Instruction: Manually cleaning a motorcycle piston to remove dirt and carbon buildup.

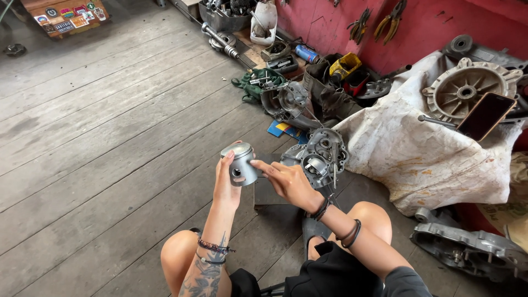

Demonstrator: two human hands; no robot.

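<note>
Piston (241,164), grey metal, cylindrical, with a side pin hole: held upright above the wooden floor (110,137) in front of the knees. Left hand (226,184): fingers wrapped around the piston's far side, thumb on its near wall. Right hand (289,180): fingers mostly extended, index tip at the piston's right flank, apparently touching; nothing gripped. Just behind: engine case half (323,155) on the floor. Right: white sack (429,148) carrying a phone (486,115).
</note>
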